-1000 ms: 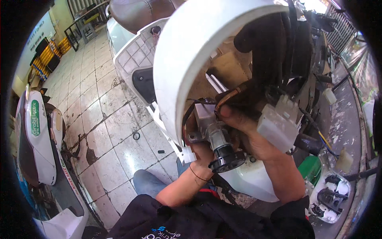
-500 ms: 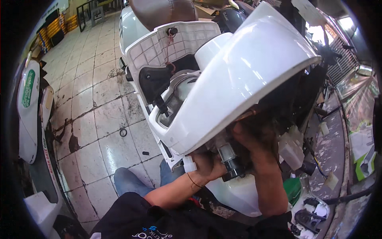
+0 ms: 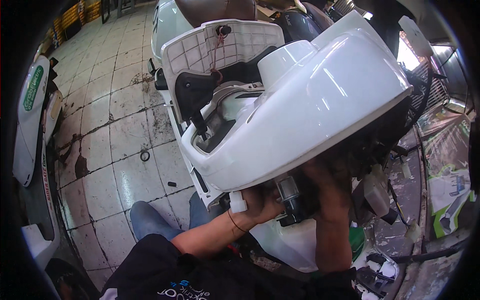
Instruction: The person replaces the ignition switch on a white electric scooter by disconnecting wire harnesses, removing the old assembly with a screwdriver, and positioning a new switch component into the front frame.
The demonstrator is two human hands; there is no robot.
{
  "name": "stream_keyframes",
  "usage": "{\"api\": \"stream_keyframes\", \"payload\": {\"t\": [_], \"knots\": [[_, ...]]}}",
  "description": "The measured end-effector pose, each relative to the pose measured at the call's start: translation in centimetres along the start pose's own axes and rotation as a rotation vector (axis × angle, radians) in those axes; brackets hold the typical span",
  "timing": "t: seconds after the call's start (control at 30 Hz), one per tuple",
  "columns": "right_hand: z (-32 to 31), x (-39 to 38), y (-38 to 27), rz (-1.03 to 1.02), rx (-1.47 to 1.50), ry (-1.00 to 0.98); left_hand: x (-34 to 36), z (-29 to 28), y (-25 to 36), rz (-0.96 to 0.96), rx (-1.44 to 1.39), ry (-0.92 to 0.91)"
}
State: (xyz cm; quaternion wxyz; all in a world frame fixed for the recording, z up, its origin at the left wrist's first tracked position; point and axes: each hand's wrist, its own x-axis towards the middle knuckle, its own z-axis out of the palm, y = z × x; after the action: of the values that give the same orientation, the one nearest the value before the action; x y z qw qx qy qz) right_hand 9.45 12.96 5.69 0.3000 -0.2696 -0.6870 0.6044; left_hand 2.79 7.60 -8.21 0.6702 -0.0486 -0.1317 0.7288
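Note:
A large glossy white scooter body panel (image 3: 300, 115) covers much of the middle. Below its lower edge, my left hand (image 3: 266, 209) reaches in beside a black part with a clear squarish end (image 3: 288, 192); its fingers are mostly hidden, so I cannot tell whether it grips that part. My right hand (image 3: 322, 175) is raised into the dark space under the panel, with its fingers lost in shadow. A small white plastic block (image 3: 238, 202) hangs by my left wrist. Right of my right forearm is a translucent white container (image 3: 376, 192).
An open quilted-looking white lid (image 3: 195, 50) and a brown seat (image 3: 215, 11) lie beyond the panel. Another scooter (image 3: 32, 105) stands at left. On the tiled floor are a black ring (image 3: 145, 156) and a small black piece (image 3: 172, 184). Loose wires (image 3: 399, 207) hang at right.
My view has shifted, so the panel appears flatter and farther right, and the floor objects sit farther left. Both hands stay under the panel.

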Motion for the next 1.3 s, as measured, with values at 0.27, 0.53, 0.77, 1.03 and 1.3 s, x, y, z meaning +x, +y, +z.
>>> {"api": "stream_keyframes", "payload": {"t": [0.27, 0.53, 0.77, 1.03, 1.3], "knots": [[-0.3, -0.1, -0.7, -0.057, -0.189, 0.081, 0.2, -0.7, 0.6, -0.038, 0.138, -0.056], [0.2, -0.1, -0.9, -0.067, 0.228, -0.136, -0.6, -2.7, 3.8, 0.302, 1.354, -0.146], [-0.2, -0.2, -0.4, -0.112, 0.361, -0.271, -0.6, 0.4, 4.6, 0.075, 0.909, -0.117], [1.0, -0.5, -0.8, -0.072, 0.259, -0.173, -0.3, -3.3, 5.2, 0.073, 0.953, -0.129], [1.2, -0.9, -1.1, -0.243, -0.111, -0.08, -0.7, 2.8, 2.9, 0.278, 0.911, -0.213]]}}
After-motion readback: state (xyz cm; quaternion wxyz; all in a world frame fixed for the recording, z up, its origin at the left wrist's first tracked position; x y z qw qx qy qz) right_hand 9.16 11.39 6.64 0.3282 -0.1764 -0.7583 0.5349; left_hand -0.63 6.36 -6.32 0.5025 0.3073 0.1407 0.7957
